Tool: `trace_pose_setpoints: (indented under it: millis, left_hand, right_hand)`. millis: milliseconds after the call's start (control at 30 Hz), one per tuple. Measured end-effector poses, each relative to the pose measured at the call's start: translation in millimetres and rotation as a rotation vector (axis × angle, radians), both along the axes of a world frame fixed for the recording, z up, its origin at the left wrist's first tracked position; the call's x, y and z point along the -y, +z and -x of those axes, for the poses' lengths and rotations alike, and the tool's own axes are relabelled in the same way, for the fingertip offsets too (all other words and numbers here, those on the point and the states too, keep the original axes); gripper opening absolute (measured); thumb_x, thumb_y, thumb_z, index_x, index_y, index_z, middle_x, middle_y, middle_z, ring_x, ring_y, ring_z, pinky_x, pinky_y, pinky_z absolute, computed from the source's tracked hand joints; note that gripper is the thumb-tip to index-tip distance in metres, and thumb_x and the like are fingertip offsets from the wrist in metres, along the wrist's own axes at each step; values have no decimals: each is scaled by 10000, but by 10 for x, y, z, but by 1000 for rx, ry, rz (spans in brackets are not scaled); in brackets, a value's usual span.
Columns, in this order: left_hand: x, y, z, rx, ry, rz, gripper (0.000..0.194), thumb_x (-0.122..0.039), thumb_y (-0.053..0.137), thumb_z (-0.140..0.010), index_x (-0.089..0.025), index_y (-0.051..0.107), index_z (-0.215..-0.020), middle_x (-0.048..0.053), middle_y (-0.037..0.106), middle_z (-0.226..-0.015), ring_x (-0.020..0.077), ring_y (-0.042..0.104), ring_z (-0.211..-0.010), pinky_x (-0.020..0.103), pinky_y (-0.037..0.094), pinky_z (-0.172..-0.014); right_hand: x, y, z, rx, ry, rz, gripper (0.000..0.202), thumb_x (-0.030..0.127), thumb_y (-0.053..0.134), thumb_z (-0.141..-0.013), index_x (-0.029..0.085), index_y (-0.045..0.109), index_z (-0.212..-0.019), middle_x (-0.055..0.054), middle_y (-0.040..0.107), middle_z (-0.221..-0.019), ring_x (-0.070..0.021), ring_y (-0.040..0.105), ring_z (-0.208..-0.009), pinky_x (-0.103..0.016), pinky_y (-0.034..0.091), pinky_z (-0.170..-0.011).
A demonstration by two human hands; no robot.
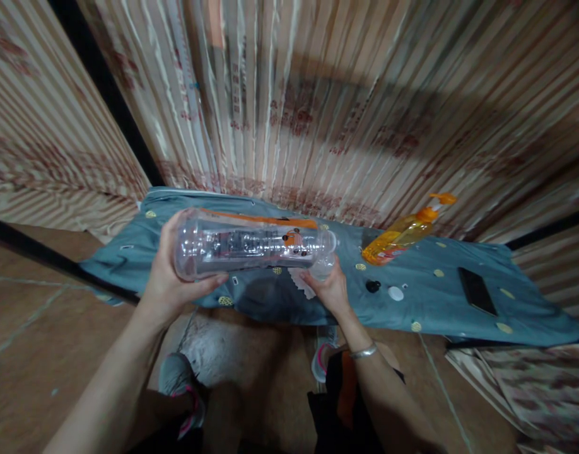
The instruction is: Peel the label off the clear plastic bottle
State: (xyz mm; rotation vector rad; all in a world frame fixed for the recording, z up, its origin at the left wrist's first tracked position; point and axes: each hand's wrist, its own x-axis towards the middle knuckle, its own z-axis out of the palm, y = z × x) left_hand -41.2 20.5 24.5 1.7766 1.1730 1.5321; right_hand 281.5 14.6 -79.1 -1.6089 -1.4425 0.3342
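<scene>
A clear plastic bottle (pixel 251 246) with an orange stripe and an orange printed picture lies sideways in the air above the cloth-covered table. My left hand (pixel 169 265) is wrapped round its broad left end, thumb along the near side. At the narrower right end, my right hand (pixel 330 284) grips near the neck, its fingers partly hidden behind the bottle. A white crumpled piece (pixel 303 282), perhaps tissue, shows beside the right fingers; whether they hold it I cannot tell. Right of this hand, a small black piece (pixel 373 286) and a white round cap (pixel 395 293) rest on the cloth.
A pump bottle (pixel 396 239) of yellow liquid stands at the table's back right. Farther right lies a dark phone (pixel 477 291). The blue-green cloth (pixel 441 309) covers the narrow table. Pleated curtains (pixel 270 113) hang behind, and black poles (pixel 110 94) rise at the sides.
</scene>
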Motion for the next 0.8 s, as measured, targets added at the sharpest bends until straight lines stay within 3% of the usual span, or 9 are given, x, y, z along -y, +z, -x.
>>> trace_pose_setpoints:
  millis: [167, 267, 433, 567, 667, 800]
  left_hand:
    - [-73, -201, -78, 86, -49, 161, 1107, -514, 996, -466, -190, 475, -1387, 151, 603, -1425, 376, 604, -1335, 550, 499, -1165]
    - [-93, -324, -159, 107, -62, 222, 993, -459, 978, -510, -221, 506, -1351, 116, 620, -1371, 348, 635, -1287, 502, 546, -1111]
    - [-141, -563, -326, 213, -153, 356, 1128, -420, 1001, -465, -274, 444, -1435, 85, 629, -1293, 312, 686, -1147, 457, 628, -943]
    - [-188, -756, -474, 253, -198, 378, 1024, -503, 1008, -433, -244, 503, -1286, 100, 697, -1222, 340, 706, -1144, 539, 585, -1022]
    - [-217, -871, -574, 281, -242, 391, 960, -601, 989, -433, -241, 540, -1202, 151, 712, -1292, 386, 690, -1213, 595, 550, -1072]
    - [-283, -1012, -657, 281, -214, 428, 1060, -568, 1002, -393, -217, 481, -1248, 188, 700, -1292, 412, 686, -1232, 634, 502, -1117]
  right_hand:
    - [-6, -4, -53, -46, 11, 36, 830, 572, 771, -730, 191, 523, -1424, -137, 775, -1230, -336, 765, -1071, -460, 623, -913]
    - [-10, -4, -77, -65, 13, 46, 838, 586, 732, -736, 174, 513, -1432, -147, 780, -1208, -342, 767, -1060, -462, 619, -909]
    - [-20, -11, -98, -75, -35, 54, 820, 628, 698, -752, 141, 544, -1394, -160, 793, -1122, -357, 770, -1010, -464, 628, -851]
    - [-28, -39, -109, -79, -45, 27, 748, 645, 703, -767, 175, 582, -1336, -132, 801, -1068, -351, 774, -981, -460, 628, -827]
    - [-35, -48, -108, -77, -19, 10, 721, 625, 699, -790, 186, 581, -1349, -125, 803, -1076, -342, 776, -983, -454, 625, -832]
    - [-38, -26, -95, -97, -30, 10, 717, 602, 722, -770, 175, 595, -1332, -138, 803, -1082, -346, 777, -976, -448, 625, -821]
